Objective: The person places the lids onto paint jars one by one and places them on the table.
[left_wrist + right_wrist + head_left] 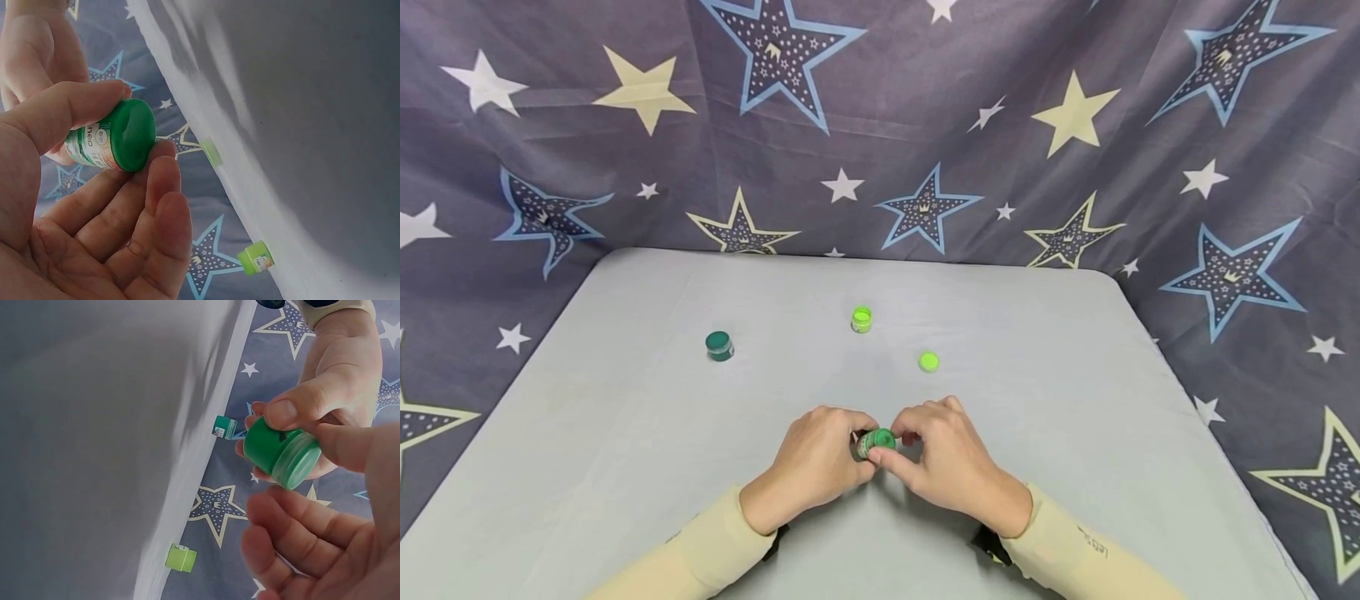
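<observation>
Between both hands, low over the near middle of the table, is a small green paint jar [872,443] with a printed label. My left hand [822,457] grips it between thumb and fingers. From the other side my right hand [951,458] pinches it near the rimmed end, its thumb and forefinger touching the edge. In the right wrist view the jar [269,447] lies tilted, its pale ribbed rim towards the right hand. Whether a lid is on that end I cannot tell. A solid green end of the jar [137,134] shows in the left wrist view.
Farther back stands a light green jar [862,320] with its top off. A light green lid [928,362] lies in front of it, to the right. A dark teal jar [719,346] with its lid on stands at left. Behind the white table [625,400] hangs a star-patterned cloth [880,125].
</observation>
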Tool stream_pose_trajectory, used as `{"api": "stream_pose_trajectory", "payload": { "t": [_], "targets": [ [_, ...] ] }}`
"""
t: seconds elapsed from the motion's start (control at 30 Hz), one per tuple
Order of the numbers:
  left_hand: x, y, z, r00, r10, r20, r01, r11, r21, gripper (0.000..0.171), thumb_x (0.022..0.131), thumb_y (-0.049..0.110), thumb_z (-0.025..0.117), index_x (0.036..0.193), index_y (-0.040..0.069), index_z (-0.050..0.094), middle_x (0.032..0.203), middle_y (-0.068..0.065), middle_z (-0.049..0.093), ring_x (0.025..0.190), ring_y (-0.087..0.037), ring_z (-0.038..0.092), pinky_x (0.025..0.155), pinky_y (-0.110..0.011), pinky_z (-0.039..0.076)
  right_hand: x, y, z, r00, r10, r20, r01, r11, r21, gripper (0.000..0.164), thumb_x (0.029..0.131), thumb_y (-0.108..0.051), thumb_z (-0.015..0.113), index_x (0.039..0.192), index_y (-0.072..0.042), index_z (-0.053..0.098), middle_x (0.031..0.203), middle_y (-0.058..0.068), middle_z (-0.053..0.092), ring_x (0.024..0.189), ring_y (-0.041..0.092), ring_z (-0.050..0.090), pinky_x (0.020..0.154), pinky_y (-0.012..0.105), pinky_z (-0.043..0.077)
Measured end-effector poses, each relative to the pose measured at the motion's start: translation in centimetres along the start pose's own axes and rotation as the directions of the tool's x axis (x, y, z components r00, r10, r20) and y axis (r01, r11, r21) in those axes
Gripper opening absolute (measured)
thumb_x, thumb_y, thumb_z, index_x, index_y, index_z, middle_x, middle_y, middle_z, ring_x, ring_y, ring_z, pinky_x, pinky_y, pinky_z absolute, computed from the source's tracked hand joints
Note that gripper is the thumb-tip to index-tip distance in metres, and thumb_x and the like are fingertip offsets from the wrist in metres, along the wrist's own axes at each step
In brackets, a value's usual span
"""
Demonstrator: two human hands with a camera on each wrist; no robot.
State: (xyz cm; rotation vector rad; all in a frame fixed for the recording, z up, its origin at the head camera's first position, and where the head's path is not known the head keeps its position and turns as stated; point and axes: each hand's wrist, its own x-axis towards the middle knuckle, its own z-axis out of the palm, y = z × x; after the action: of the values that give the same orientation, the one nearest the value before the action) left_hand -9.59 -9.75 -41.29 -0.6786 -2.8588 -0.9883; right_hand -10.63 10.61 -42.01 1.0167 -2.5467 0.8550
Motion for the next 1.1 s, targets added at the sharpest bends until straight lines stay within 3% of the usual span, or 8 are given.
{"api": "stream_pose_trajectory", "payload": {
  "t": [0.23,0.37,0.53,0.73,0.9,1.1],
  "targets": [
    [-0.04,0.14,0.03,1.0,-0.004,0.003,0.004,1.0,-0.001,0.02,0.074,0.015,0.09,0.089,0.02,0.079,0.075,0.014,0.067,0.056,-0.001,0.048,0.051,-0.023,0.044,-0.04,0.08,0.06,1.0,0.023,-0.009,-0.024,0.999,-0.047,0.036,0.087,-0.052,0.079,0.071,-0.022,0.066,0.064,-0.012,0.059,0.059,-0.001,0.045,0.067,0.027,0.033],
    [-0.12,0.09,0.06,1.0,-0.002,0.002,0.002,1.0,0.005,0.021,0.074,0.016,0.091,0.09,0.02,0.079,0.075,0.014,0.067,0.057,-0.001,0.048,0.052,-0.023,0.044,-0.03,0.03,-0.06,1.0,0.025,-0.012,-0.025,0.999,-0.037,0.037,0.086,-0.053,0.079,0.076,-0.019,0.068,0.067,-0.009,0.062,0.061,0.002,0.049,0.068,0.028,0.034],
    [-0.1,0.0,0.04,1.0,0.015,-0.002,-0.015,1.0,0.004,0.021,0.073,0.017,0.092,0.089,0.02,0.078,0.072,0.015,0.064,0.058,-0.001,0.049,0.052,-0.023,0.045,-0.01,0.03,-0.52,1.0,-0.003,-0.017,0.003,1.0,0.012,0.032,0.079,-0.037,0.088,0.097,-0.016,0.072,0.084,-0.005,0.068,0.072,0.011,0.058,0.074,0.03,0.037],
    [-0.1,-0.07,0.06,1.0,0.022,-0.004,-0.022,1.0,-0.002,0.022,0.072,0.016,0.093,0.086,0.021,0.077,0.071,0.016,0.064,0.059,0.001,0.05,0.053,-0.023,0.045,-0.11,0.07,-0.75,0.997,-0.071,0.023,0.069,0.995,0.078,0.044,0.073,-0.016,0.089,0.113,-0.016,0.071,0.106,-0.009,0.071,0.083,0.008,0.061,0.08,0.029,0.035],
    [-0.15,-0.01,0.04,1.0,0.02,-0.004,-0.02,1.0,-0.004,0.021,0.072,0.015,0.092,0.086,0.02,0.077,0.07,0.016,0.064,0.058,0.0,0.05,0.052,-0.023,0.045,-0.13,-0.04,-0.68,0.993,-0.102,0.053,0.096,0.99,0.106,0.044,0.075,-0.01,0.085,0.115,-0.019,0.071,0.11,-0.012,0.071,0.093,0.009,0.065,0.083,0.03,0.035],
    [-0.17,0.14,0.06,1.0,0.015,0.001,-0.015,1.0,-0.015,0.022,0.073,0.015,0.092,0.089,0.019,0.079,0.073,0.015,0.066,0.06,0.0,0.051,0.053,-0.023,0.045,-0.21,-0.05,-0.62,0.995,-0.089,0.035,0.085,0.991,0.1,0.038,0.074,-0.01,0.087,0.108,-0.018,0.073,0.102,-0.012,0.072,0.085,0.009,0.063,0.083,0.03,0.036]
  ]
}}
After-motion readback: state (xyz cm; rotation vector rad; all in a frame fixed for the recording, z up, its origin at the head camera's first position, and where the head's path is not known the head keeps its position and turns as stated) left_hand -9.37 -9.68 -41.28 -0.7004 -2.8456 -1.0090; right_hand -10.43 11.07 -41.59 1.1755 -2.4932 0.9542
